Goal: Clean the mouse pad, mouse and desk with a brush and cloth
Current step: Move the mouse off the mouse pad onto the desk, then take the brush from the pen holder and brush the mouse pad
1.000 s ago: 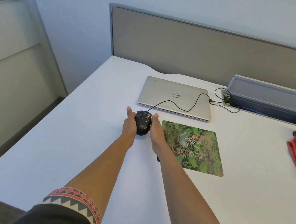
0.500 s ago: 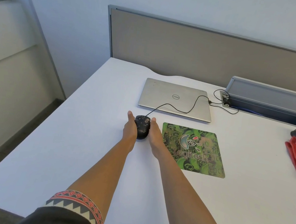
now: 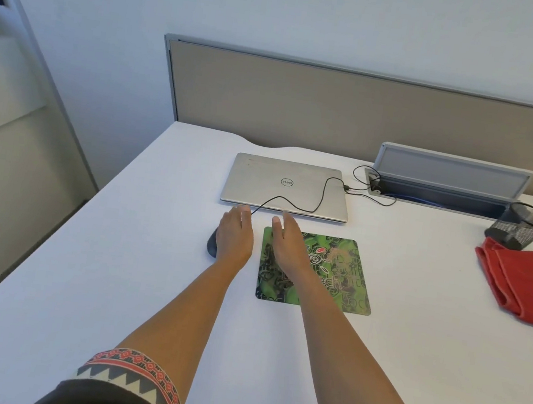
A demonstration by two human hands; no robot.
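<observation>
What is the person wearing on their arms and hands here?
Both forearms are bare. The left hand and right hand wear no gloves, rings or watch. Each dark short sleeve ends in a woven band: red diamond patterns above grey and cream zigzag triangles.

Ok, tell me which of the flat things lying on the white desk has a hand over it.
The green patterned mouse pad: the right hand is over its left part. The closed silver laptop and the folded red cloth lie uncovered.

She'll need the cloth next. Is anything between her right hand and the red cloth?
Nothing visible. The right hand hovers over the mouse pad; bare desk lies between it and the red cloth. The mesh cup stands behind the cloth.
</observation>
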